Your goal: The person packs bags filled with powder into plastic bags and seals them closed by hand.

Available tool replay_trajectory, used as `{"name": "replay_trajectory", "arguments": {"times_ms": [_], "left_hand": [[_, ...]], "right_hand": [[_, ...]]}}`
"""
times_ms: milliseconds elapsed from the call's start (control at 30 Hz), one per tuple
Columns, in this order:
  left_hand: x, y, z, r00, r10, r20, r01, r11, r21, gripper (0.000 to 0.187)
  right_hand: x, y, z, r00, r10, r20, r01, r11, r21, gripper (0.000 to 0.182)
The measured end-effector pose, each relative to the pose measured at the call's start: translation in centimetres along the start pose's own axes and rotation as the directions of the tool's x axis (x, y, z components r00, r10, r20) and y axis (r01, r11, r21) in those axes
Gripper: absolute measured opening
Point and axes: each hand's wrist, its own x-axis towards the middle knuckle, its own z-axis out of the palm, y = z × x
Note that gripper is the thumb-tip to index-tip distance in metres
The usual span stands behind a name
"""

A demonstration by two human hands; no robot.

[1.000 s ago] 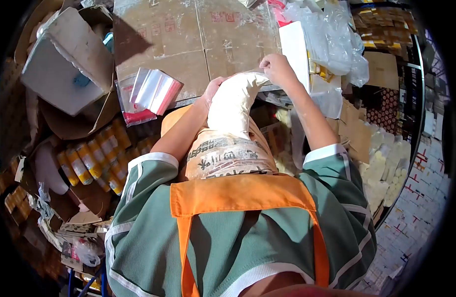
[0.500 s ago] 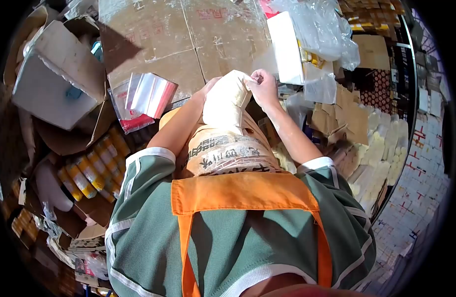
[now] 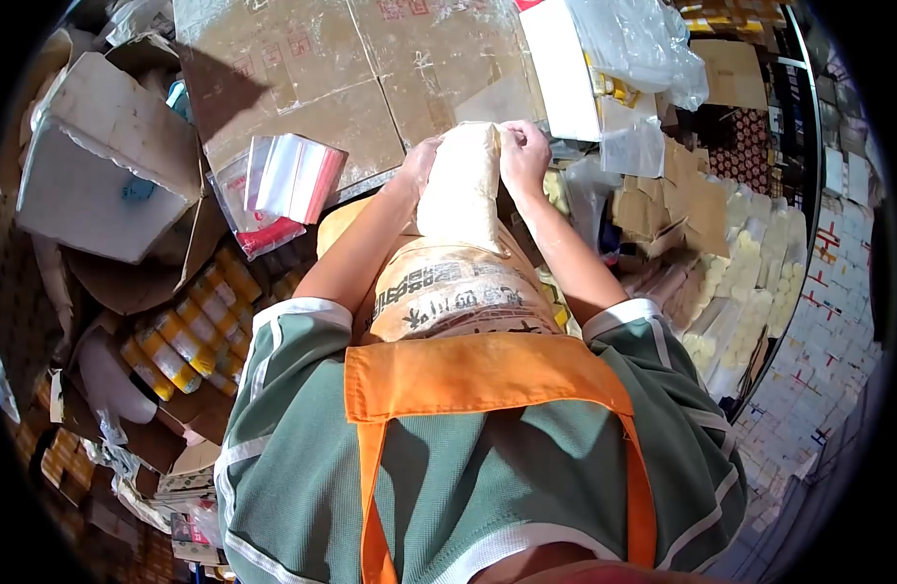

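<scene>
A filled bag with pale cream contents (image 3: 458,195) stands upright in front of my body, bright in the sun. My left hand (image 3: 421,165) is closed on its upper left side, the fingers partly hidden behind it. On the other side, my right hand (image 3: 524,156) pinches the top right edge with curled fingers. Below the bag, the printed apron front (image 3: 458,302) bulges over my lap. Left of my left hand lies a stack of clear zip bags with a red edge (image 3: 298,180), on top of a red and clear plastic packet (image 3: 269,237).
Flat cardboard (image 3: 303,88) covers the surface ahead. A white foam box (image 3: 98,185) sits in a carton at left, above yellow-banded packs (image 3: 181,341). At right are a white box (image 3: 560,78), clear plastic sheeting (image 3: 653,49), torn cardboard (image 3: 667,200) and pale wrapped packs (image 3: 740,282).
The bag has turned more upright, with its broad side toward me. My right hand has shifted from pinching a folded corner to the bag's top right edge. The view has shifted slightly.
</scene>
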Motion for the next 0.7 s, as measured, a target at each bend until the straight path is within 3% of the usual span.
{"name": "replay_trajectory", "arguments": {"times_ms": [100, 167, 200, 267, 300, 333, 367, 400, 467, 533, 600, 667, 700], "left_hand": [[1.3, -0.2, -2.2, 0.993, 0.108, -0.048, -0.108, 0.994, 0.009, 0.038], [2.3, 0.1, -4.5, 0.963, 0.210, -0.168, -0.163, 0.952, 0.259, 0.040], [1.8, 0.0, -4.2, 0.963, 0.209, -0.172, -0.160, 0.952, 0.262, 0.040], [0.9, -0.3, -3.3, 0.909, 0.358, -0.213, -0.234, 0.862, 0.450, 0.037], [0.1, -0.5, -2.1, 0.910, 0.355, -0.213, -0.230, 0.862, 0.452, 0.037], [-0.7, -0.8, -0.5, 0.852, 0.438, -0.287, -0.251, 0.822, 0.511, 0.037], [-1.0, -1.0, 0.3, 0.779, 0.520, -0.351, -0.263, 0.779, 0.569, 0.038], [-0.8, -1.1, 0.1, 0.778, 0.519, -0.353, -0.261, 0.779, 0.570, 0.038], [-0.6, -1.3, -0.6, 0.691, 0.631, -0.353, -0.306, 0.698, 0.648, 0.040], [-0.8, -1.2, -0.1, 0.704, 0.600, -0.380, -0.279, 0.726, 0.628, 0.039], [-0.9, -1.1, -0.1, 0.718, 0.570, -0.399, -0.255, 0.750, 0.610, 0.038], [-1.2, -0.6, -0.6, 0.934, 0.299, -0.197, -0.222, 0.915, 0.337, 0.039], [-1.0, -0.4, -1.2, 0.932, 0.300, -0.202, -0.221, 0.915, 0.339, 0.039]], "right_hand": [[0.2, 0.6, 0.5, 0.999, -0.031, 0.005, 0.031, 0.999, 0.007, 0.009], [0.1, -0.2, 0.4, 0.996, -0.082, 0.029, 0.085, 0.993, -0.081, 0.007], [0.1, -0.1, 0.6, 0.997, -0.078, 0.029, 0.080, 0.994, -0.078, 0.007], [0.3, 0.4, 1.0, 0.988, 0.132, 0.081, -0.128, 0.990, -0.051, 0.006], [0.7, 1.0, 1.2, 0.981, 0.156, 0.113, -0.143, 0.983, -0.117, 0.007], [0.9, 0.9, 1.2, 0.981, 0.160, 0.111, -0.147, 0.982, -0.117, 0.007], [1.1, 0.7, 1.1, 0.951, 0.264, 0.161, -0.254, 0.964, -0.077, 0.009], [1.3, 0.7, 1.2, 0.907, 0.361, 0.215, -0.361, 0.932, -0.042, 0.011], [1.4, 1.0, 1.3, 0.917, 0.345, 0.200, -0.357, 0.934, 0.027, 0.014], [1.2, 0.4, 1.0, 0.988, 0.026, 0.154, -0.014, 0.997, -0.076, 0.010], [-0.1, -1.0, 0.6, 0.975, -0.210, 0.070, 0.213, 0.977, -0.032, 0.002], [-1.4, -1.3, 0.3, 0.918, -0.395, 0.033, 0.396, 0.918, -0.032, 0.003], [-1.8, -0.9, 0.4, 0.912, -0.407, 0.060, 0.407, 0.913, 0.001, 0.004]]}}
